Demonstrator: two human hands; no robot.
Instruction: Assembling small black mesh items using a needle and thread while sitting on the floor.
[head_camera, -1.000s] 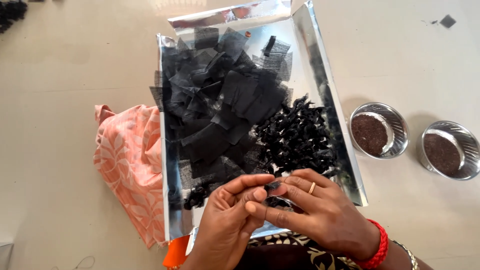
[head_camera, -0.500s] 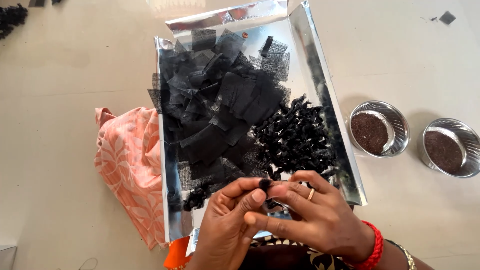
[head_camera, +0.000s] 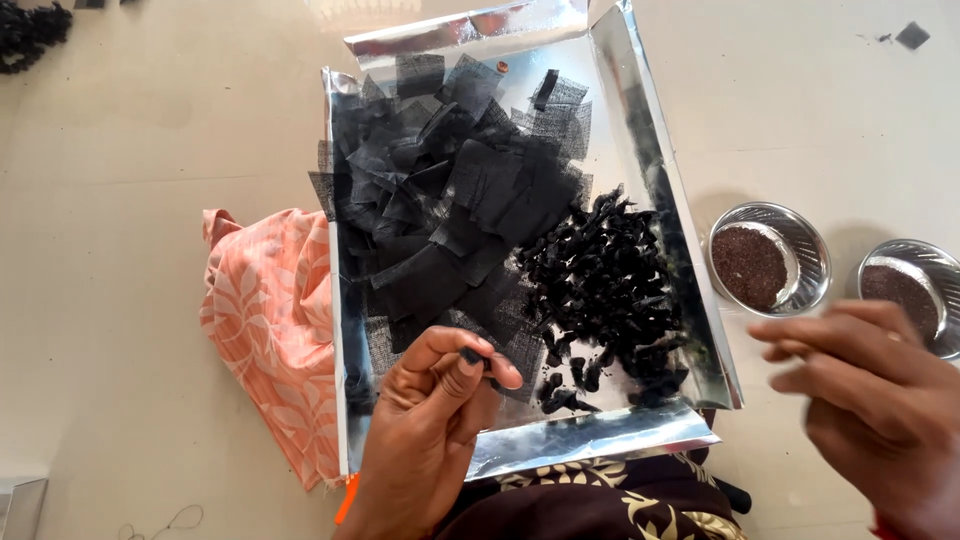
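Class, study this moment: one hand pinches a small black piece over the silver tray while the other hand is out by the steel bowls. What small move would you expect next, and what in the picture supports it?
Probably the right hand dips into the nearer steel bowl for a pinch of the dark grains. It hovers blurred beside that bowl, with nothing visible in it, while the left hand pinches a small black piece over the silver tray.

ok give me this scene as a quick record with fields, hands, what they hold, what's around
left hand: pinches a small black piece between thumb and fingertips, over the tray's near edge
right hand: blurred, off to the right of the tray near the bowls, holding nothing visible
tray: silver foil-lined, on a pale surface
tray left: black mesh squares, loose pile
tray right: small black bundles, heaped
bowls: two steel bowls of dark grains
cloth: peach patterned cloth left of tray
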